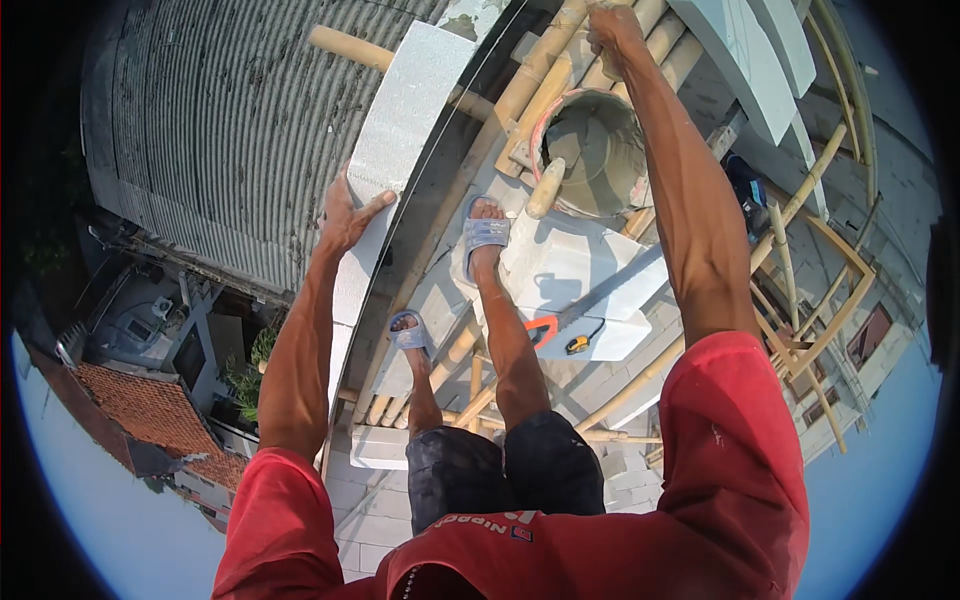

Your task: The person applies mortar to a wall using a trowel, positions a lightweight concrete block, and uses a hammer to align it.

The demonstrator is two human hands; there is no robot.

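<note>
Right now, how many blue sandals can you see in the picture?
2. One sandal is on the foot resting on the white block beside the bucket; the other sandal is lower left, on the bamboo poles. None seems hidden.

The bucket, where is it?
In the head view the bucket sits upper middle on the bamboo poles, just below the right hand and ahead of the sandalled foot.
</note>
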